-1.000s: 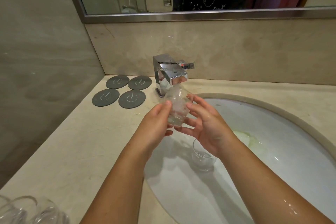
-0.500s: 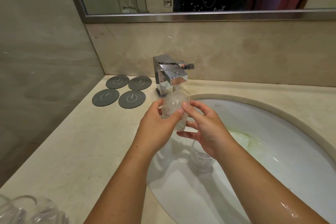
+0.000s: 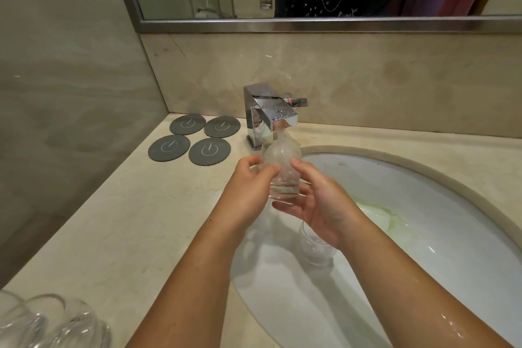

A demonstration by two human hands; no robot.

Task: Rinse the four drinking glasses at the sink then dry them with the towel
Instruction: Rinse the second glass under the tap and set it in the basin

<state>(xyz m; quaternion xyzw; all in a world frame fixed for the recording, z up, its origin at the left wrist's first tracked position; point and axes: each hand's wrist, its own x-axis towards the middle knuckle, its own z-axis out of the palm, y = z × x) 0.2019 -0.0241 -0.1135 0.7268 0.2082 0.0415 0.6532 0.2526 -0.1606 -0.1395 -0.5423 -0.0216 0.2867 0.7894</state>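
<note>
I hold a clear drinking glass (image 3: 282, 167) under the chrome faucet (image 3: 268, 118), its rim just below the spout, with water in it. My left hand (image 3: 248, 192) grips its left side. My right hand (image 3: 316, 200) holds the right side, thumb on the wall and fingers under the base. A second glass (image 3: 316, 248) stands upright in the white sink basin (image 3: 423, 220), partly hidden by my right wrist. Two more glasses (image 3: 50, 322) sit at the counter's near left corner, cut off by the frame edge. No towel is in view.
Several dark round coasters (image 3: 195, 138) lie on the beige counter (image 3: 127, 220) left of the faucet. A side wall closes the left; a mirror hangs above the backsplash. A pale green stain marks the basin near the drain (image 3: 378, 215).
The glass has risen closer to the spout and turned more upright. My left hand's fingers have shifted round its side, and my right thumb now sits higher on the wall.
</note>
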